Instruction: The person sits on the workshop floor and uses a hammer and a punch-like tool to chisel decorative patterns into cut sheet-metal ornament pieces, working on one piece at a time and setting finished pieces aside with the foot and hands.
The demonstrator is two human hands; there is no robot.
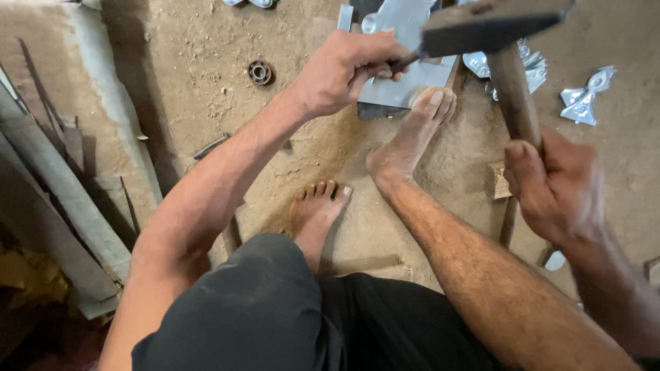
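Observation:
My right hand (553, 185) grips the wooden handle of a hammer (505, 62), whose dark steel head is raised at the top of the view. My left hand (344, 69) is closed on a thin dark punch or chisel (402, 62) held against a shiny sheet-metal piece (405, 27). That sheet lies on a dark block (375, 108) on the sandy floor. The toes of my right foot (412, 134) press on the sheet's near edge. My left foot (316, 206) rests flat on the sand.
Cut shiny metal shapes (584, 99) lie at the right, more (533, 65) behind the hammer handle. A round bearing ring (260, 71) sits on the sand. A small wood block (496, 180) lies near my right hand. Long metal strips (48, 185) lean at the left.

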